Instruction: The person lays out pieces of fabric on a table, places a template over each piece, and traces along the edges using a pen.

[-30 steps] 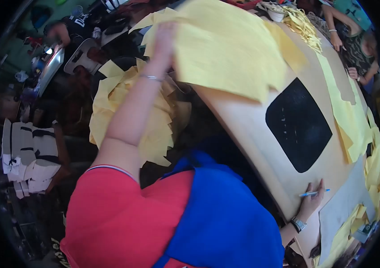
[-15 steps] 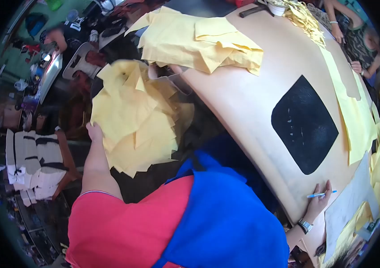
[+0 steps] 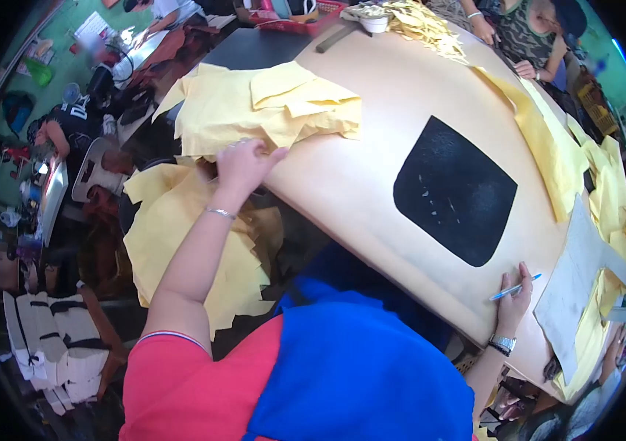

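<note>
My left hand (image 3: 243,167) is at the table's edge, just below a pile of yellow sheets (image 3: 235,110). Its thumb and fingers are apart, and I see nothing held between them. Under that forearm hangs a large stack of cut yellow sheets (image 3: 173,242) with jagged edges, beside the table. My right hand (image 3: 513,303) rests on the tan tabletop (image 3: 371,220) and holds a blue pen (image 3: 515,287) between its fingers. Between my hands lies a black panel (image 3: 456,191) with a few pale marks on its surface.
A grey sheet (image 3: 566,287) and long yellow strips (image 3: 541,147) lie along the right side. At the far end are yellow scraps (image 3: 423,26), a white cup (image 3: 375,23) and a red basket (image 3: 291,26). A co-worker (image 3: 526,44) is across the table; others sit at left.
My left hand has left the hanging yellow stack and moved up and right to the pile on the table. My view has shifted; the right hand still holds the pen.
</note>
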### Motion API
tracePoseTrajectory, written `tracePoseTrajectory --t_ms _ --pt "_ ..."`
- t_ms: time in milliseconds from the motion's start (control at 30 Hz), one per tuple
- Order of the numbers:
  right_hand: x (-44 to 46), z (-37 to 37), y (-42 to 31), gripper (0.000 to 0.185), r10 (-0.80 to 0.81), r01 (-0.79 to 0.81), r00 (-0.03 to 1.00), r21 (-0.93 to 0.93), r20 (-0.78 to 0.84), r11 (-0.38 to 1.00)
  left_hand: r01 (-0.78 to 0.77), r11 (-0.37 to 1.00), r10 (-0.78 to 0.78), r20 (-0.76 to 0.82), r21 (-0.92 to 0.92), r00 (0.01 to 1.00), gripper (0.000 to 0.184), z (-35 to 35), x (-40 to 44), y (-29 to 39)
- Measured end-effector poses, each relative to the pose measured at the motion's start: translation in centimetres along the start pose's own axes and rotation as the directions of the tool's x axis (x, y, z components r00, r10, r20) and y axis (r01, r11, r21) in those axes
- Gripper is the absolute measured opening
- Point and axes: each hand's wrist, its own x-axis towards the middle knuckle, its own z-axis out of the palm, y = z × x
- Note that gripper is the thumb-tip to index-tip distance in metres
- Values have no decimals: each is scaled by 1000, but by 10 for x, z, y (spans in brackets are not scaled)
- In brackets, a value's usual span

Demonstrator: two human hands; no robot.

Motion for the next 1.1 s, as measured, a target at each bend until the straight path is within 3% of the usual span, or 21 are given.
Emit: tracePoseTrajectory --t_ms 100,133,200,267,300,333,367,400,433,467,500,533,567,600,633,733,967,1100 --pt "-1 -1 -2 48 -26 25 999 -15 -19 1000 189 974 -165 184 -127 969 48 21 37 29" --pt "-1 -2 -5 49 -19 19 1000 -19 -21 1000 128 965 -147 -68 -230 987 46 38 57 29" --pt "-1 -1 -3 49 -47 46 998 -34 -28 998 -57 922 -169 -529 -383 831 40 57 92 42" --pt "0 1 1 50 -38 38 998 5 -40 999 -189 763 -233 -536 -618 811 32 18 109 88" --pt "-1 -1 -8 50 10 -9 999 25 -41 1000 -206 720 -198 -481 -662 854 27 6 114 108" --pt "-2 0 -10 51 -24 29 997 69 -76 997 -394 721 -30 -594 -570 804 25 7 122 124" --pt "-2 2 -9 52 -55 68 992 110 -116 992 -421 623 78 -484 -659 872 22 -6 108 157" --pt "-1 2 -12 53 -86 110 983 147 -160 983 -591 535 278 -535 -604 798 18 3 96 179" --pt "0 3 -28 56 -177 208 965 155 -193 966 -635 351 425 -487 -688 763 15 17 77 205" --pt "-2 4 -51 59 -262 300 939 158 -223 941 -798 306 635 -514 -519 577 10 9 49 231" --pt "-2 4 -80 60 -383 413 893 95 -235 906 -917 174 794 -499 -359 346 13 1 21 257" --pt "-1 2 -105 62 -495 516 836 31 -237 856 -885 84 873 -395 -458 288 16 7 -11 268" --pt "-1 3 -115 58 -525 530 838 -11 -148 848 -900 -23 895 -411 -435 176 22 9 -33 275" --pt "-1 3 -121 55 -546 544 836 -48 -54 838 -919 -3 913 -376 -393 158 21 5 -53 278" --pt "1 3 -129 36 -563 563 826 -85 21 822 -882 33 883 -400 -471 246 22 8 -64 276" --pt "5 3 -106 25 -567 569 816 13 115 822 -806 184 822 -361 -563 441 25 12 -77 250" --pt "7 -34 -128 23 -616 615 787 106 -22 782 -768 520 704 -322 -373 633 35 -19 -72 188" --pt "16 -98 -141 19 -562 603 794 178 -230 778 -581 669 564 -192 -464 803 24 -37 -44 153"
